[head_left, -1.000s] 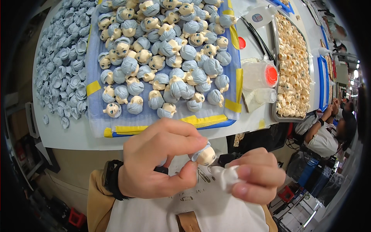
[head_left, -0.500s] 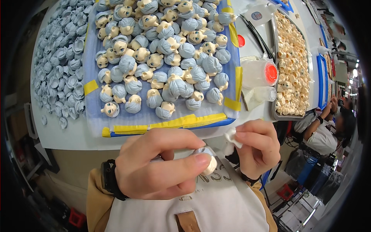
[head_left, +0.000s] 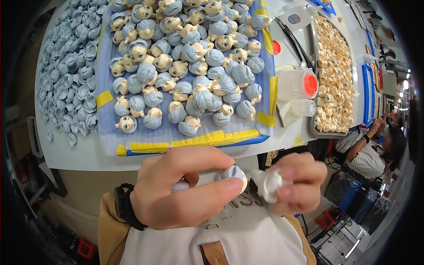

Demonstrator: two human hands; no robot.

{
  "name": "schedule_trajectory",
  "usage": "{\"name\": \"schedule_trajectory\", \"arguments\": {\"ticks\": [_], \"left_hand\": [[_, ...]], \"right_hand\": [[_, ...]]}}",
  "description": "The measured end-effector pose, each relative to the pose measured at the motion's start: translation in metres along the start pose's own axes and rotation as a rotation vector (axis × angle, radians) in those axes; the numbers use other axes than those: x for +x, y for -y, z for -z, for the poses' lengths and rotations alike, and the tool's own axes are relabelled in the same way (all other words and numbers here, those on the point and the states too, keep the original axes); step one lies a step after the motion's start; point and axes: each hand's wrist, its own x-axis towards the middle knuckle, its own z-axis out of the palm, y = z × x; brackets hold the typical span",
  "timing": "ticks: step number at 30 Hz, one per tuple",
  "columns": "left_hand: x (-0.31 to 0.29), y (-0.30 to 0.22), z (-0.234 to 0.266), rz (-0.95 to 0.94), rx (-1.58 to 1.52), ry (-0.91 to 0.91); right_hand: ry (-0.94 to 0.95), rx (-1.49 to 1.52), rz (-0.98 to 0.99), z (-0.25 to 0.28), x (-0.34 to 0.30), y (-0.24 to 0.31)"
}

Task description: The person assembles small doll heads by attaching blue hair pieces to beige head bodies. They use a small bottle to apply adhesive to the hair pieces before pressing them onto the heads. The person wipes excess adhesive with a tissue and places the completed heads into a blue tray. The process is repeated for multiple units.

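Note:
My left hand [head_left: 172, 194] is closed, pinching a small doll head [head_left: 231, 172] with blue-grey hair between thumb and index finger. A second blue-grey piece [head_left: 179, 186] shows partly inside the curl of the same hand; the fingers hide the rest. My right hand [head_left: 302, 183], smeared by motion, grips a crumpled white cloth or tissue [head_left: 267, 186] just right of the head. Both hands are above my lap, in front of the table edge. Beyond them, many finished-looking doll heads [head_left: 178, 69] lie in a blue tray [head_left: 165, 129] edged with yellow tape.
A heap of blue-grey hair pieces [head_left: 66, 79] covers the table's left side. To the right are a clear container with a red cap [head_left: 310, 85], black tweezers [head_left: 295, 42], a white bottle [head_left: 301, 17] and a metal tray [head_left: 314, 128] of beige face parts. Another person [head_left: 369, 154] sits farther right.
The right hand has moved slightly down, turning the white cloth closer to the doll head. In the left fingers the head has rotated, showing more hair. The tray and heap look unchanged.

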Motion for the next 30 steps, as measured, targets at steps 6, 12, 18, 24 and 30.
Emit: {"name": "schedule_trajectory", "arguments": {"ticks": [6, 12, 18, 24, 30], "left_hand": [[0.0, 0.004, -0.004, -0.104, 0.09, 0.07], [-0.002, 0.002, -0.006, -0.079, -0.02, -0.045], [-0.005, 0.007, -0.008, -0.093, -0.015, -0.077], [-0.003, 0.003, -0.01, -0.043, -0.007, -0.109], [-0.005, 0.003, -0.009, -0.075, 0.02, -0.088]], "right_hand": [[0.187, -0.135, 0.158, -0.008, 0.006, 0.001], [0.324, -0.337, -0.084, 0.015, 0.014, -0.003], [0.153, -0.202, -0.086, 0.018, 0.008, -0.004], [0.092, -0.061, -0.125, 0.015, 0.005, -0.003], [0.057, 0.054, -0.146, 0.01, 0.002, -0.003]]}}
